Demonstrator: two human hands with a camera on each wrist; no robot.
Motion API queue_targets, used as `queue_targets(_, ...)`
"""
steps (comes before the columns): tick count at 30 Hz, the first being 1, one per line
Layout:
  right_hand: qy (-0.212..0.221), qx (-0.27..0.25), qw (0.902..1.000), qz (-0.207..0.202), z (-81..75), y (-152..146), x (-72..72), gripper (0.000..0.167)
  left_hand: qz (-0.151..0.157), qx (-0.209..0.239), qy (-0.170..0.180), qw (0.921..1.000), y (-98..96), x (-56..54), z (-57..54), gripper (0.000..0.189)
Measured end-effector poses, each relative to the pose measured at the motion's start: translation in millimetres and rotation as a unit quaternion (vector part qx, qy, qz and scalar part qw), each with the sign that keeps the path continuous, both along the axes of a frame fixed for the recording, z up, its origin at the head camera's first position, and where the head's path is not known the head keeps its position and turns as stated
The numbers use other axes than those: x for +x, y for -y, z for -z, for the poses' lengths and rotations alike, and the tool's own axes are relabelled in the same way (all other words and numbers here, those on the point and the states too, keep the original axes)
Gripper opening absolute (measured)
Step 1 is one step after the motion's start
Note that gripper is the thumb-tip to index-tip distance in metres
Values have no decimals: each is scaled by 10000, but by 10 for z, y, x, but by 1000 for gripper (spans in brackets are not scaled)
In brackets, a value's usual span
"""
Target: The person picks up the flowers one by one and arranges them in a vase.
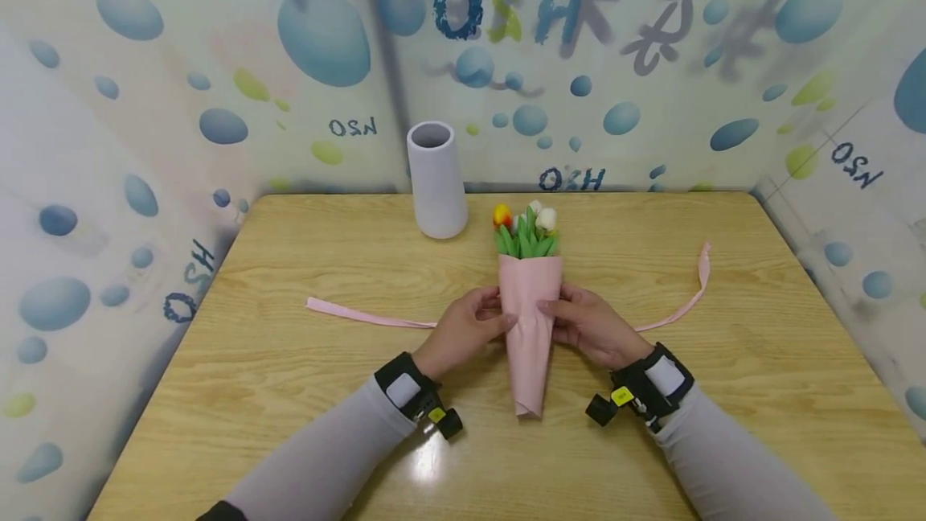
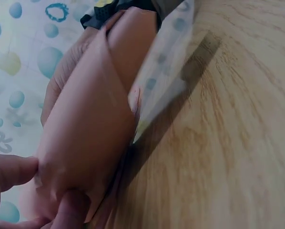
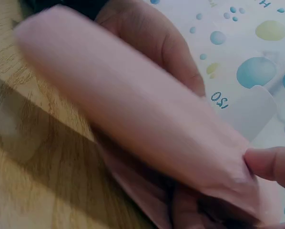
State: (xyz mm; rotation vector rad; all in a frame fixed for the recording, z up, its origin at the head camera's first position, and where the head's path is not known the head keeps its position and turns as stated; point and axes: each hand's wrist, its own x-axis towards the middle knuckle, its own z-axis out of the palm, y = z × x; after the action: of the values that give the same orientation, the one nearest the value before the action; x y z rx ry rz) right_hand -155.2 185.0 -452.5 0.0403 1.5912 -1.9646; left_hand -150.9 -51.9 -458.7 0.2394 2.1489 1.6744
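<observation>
A bouquet of tulips (image 1: 546,221), orange-yellow and white with green leaves, is wrapped in a pink paper cone (image 1: 530,296). My left hand (image 1: 463,330) holds the cone's left side, thumb on the front. On the opposite side my right hand (image 1: 595,326) grips it, thumb also on the front. Both wrist views show the paper (image 2: 85,109) close up, tilted against the table, fingers around its wider part; its overlapping edge shows in the left one. A pink ribbon (image 1: 369,316) stretches out left and right of the hands; its middle is hidden behind hands and cone.
A white vase (image 1: 438,183) stands upright at the back of the wooden table (image 1: 289,400), left of the flowers. Behind the table and along both sides hang pale walls (image 1: 644,151) printed with blue and green spots and letters.
</observation>
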Motion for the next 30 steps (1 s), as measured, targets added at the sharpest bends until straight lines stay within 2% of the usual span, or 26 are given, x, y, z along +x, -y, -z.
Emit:
queue_targets(10, 122, -309, 9990, 305, 39, 52, 8, 62, 25, 490, 91, 9988, -17, 31, -28, 62)
queue_targets(16, -6, -356, 9976, 589, 68, 73, 21, 61, 23, 468, -5, 9989, -21, 40, -37, 61)
queue_targets(23, -25, -658, 9968, 463, 79, 80, 42, 61, 17, 423, -180, 9989, -22, 53, -51, 60)
queue_targets(30, -56, -517, 9964, 675, 106, 95, 40, 57, 51, 503, -253, 9984, -28, 55, -33, 59)
